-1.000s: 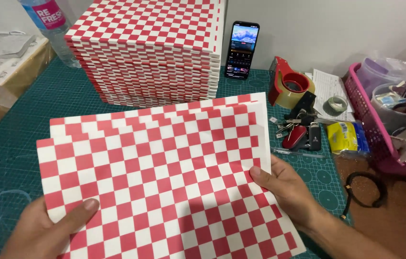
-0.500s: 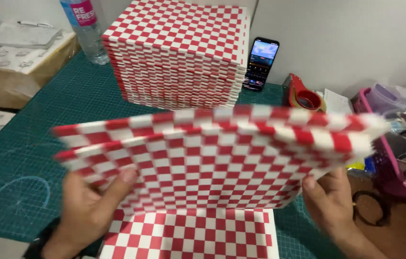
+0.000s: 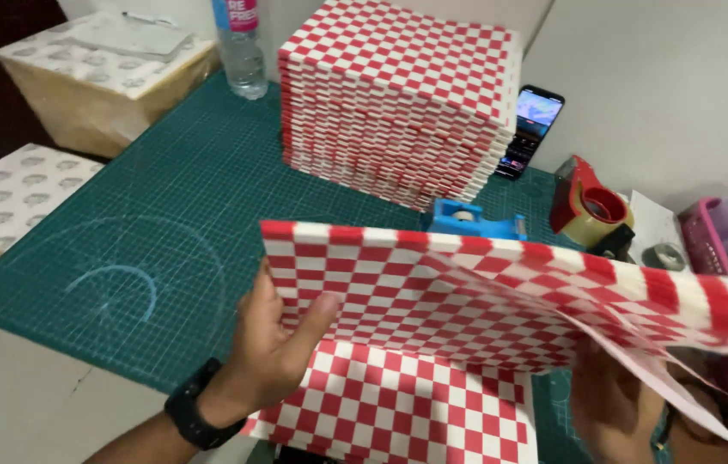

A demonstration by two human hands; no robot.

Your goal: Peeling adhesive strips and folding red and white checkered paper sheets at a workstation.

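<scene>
Checkered sheet (image 3: 467, 292), right hand (image 3: 613, 404) seemingly half-hidden.

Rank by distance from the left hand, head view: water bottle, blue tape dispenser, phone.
From the left hand:
1. Blue tape dispenser, just beyond the held checkered sheet, to the right.
2. Phone, far right, leaning by the checkered stack.
3. Water bottle, far edge of the mat.

The right hand (image 3: 613, 404) is largely hidden behind the lifted sheet (image 3: 467, 292), whose right end is blurred. The lower sheet (image 3: 398, 404) is partly covered and cut off below.
</scene>
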